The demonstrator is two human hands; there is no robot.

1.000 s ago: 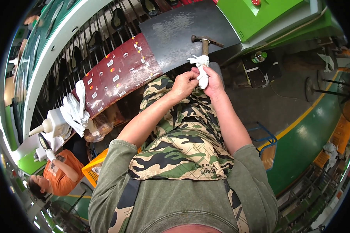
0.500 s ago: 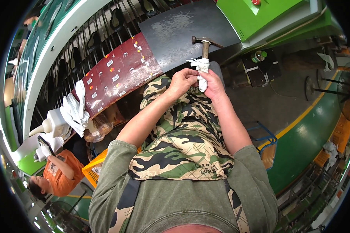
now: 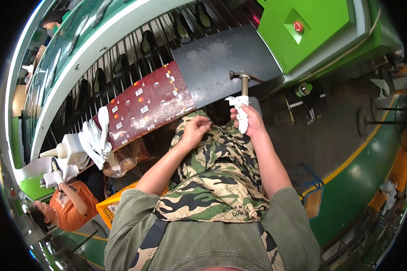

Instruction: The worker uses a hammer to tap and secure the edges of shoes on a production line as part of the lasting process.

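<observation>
My right hand [image 3: 253, 121] is closed around a hammer's wooden handle, where white cloth [image 3: 242, 117] is wrapped and knotted. The hammer's metal head [image 3: 239, 75] points away from me, over the front edge of the dark grey tabletop [image 3: 226, 56]. Apart from the hammer, my left hand [image 3: 196, 130] is held above my camouflage apron [image 3: 217, 156]. Its fingers are curled in, and whatever they may hold is hidden.
A maroon panel with stickers [image 3: 144, 101] borders the grey top. White gloves [image 3: 92, 142] and a white bottle [image 3: 70, 149] lie at its left end. Behind run rods carrying dark shoes [image 3: 147, 43]. A green machine housing [image 3: 316, 31] stands right; a co-worker in orange [image 3: 72, 205] works left.
My left hand has come away from the white-wrapped handle and moved left. My right hand still grips the hammer. The whole view has shifted, with the bench lower in the picture.
</observation>
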